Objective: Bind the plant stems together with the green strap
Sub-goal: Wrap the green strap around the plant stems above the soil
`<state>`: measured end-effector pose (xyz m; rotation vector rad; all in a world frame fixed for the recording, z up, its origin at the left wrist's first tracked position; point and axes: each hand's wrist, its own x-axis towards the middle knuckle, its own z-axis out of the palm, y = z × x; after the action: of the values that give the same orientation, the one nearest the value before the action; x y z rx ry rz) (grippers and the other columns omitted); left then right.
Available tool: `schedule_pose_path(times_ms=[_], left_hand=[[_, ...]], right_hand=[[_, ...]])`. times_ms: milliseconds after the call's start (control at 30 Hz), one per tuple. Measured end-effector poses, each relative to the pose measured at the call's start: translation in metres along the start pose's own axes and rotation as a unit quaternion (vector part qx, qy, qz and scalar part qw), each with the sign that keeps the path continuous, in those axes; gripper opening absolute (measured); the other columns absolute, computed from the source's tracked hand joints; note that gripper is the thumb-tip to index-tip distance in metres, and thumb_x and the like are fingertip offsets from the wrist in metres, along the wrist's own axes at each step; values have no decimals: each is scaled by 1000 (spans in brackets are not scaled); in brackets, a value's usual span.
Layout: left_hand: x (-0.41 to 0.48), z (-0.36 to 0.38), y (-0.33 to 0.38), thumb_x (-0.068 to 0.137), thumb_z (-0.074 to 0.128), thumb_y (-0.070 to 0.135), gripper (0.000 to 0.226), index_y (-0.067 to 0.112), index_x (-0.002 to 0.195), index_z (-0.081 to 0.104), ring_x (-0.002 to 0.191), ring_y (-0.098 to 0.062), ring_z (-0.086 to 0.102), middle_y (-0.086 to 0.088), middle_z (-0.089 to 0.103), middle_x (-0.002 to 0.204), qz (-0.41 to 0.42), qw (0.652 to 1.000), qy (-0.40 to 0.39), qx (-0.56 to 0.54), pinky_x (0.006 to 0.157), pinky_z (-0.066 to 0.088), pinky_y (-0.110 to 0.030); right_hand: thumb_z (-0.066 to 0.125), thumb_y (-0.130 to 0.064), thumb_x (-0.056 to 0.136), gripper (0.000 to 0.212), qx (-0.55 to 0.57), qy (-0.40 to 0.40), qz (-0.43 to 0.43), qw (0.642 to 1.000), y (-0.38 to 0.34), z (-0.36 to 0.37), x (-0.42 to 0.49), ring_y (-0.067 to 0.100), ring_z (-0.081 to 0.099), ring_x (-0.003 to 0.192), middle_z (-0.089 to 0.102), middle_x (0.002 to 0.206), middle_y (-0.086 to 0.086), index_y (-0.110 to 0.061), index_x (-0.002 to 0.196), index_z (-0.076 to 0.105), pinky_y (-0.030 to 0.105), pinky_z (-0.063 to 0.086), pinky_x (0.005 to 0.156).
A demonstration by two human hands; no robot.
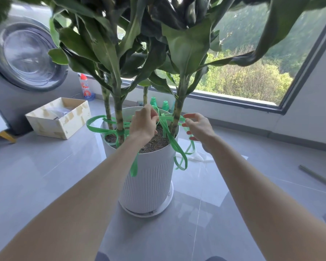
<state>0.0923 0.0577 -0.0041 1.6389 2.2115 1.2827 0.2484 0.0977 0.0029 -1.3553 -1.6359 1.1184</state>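
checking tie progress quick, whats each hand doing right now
Left hand: closed, pinching the green strap.
Right hand: fingers loosely spread at the strap by the right stem; whether it grips cannot be told.
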Motion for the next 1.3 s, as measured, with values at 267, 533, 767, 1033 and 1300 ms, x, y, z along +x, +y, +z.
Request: schedule_pose_path(times_ms=[267, 533, 767, 1033, 1300], left_hand=[[1, 14, 16, 92, 60, 12, 11, 8, 101, 65, 47, -12, 63, 2, 63, 91, 36, 997, -60, -34, 48, 53, -21], [0, 12, 22, 91, 60, 8, 16, 6, 106, 64, 45, -11, 59, -3, 65, 92, 42, 994, -86, -51, 43, 52, -20], [-7, -2, 27, 91, 54, -2, 27, 10, 116, 56, 77, -27, 68, -11, 64, 107, 17, 994, -95, 58, 72, 58, -39], [-33, -33, 27, 90, 49, -2, 31, 8, 119, 55, 103, -32, 61, -14, 62, 113, 19, 957, -91, 275, 86, 51, -39], [-53, -56, 17, 89, 55, -1, 23, 9, 109, 62, 94, -27, 64, -8, 67, 98, 22, 945, -55, 322, 80, 50, -38]], right_hand=[[58, -23, 92, 35, -161, 43, -50, 985, 6, -5, 6, 26, 38, 123, 47, 129, 6, -26, 127, 52, 35, 37, 100], [60, -33, 92, 15, -264, 21, -43, 963, 6, -9, 2, 14, 62, 95, 73, 96, -8, -30, 98, 73, 35, 48, 89], [55, -14, 86, 23, -294, 48, 15, 955, -3, -22, -13, 21, 66, 79, 73, 83, -4, -23, 79, 75, 32, 55, 75], [48, -21, 87, 24, -341, 38, 67, 937, -5, -33, -44, 23, 62, 93, 70, 95, 2, -22, 100, 69, 26, 40, 70], [57, -19, 87, 30, -493, -187, 111, 842, -14, -49, -83, 8, 45, 47, 57, 57, -8, -23, 62, 72, 16, 37, 46]])
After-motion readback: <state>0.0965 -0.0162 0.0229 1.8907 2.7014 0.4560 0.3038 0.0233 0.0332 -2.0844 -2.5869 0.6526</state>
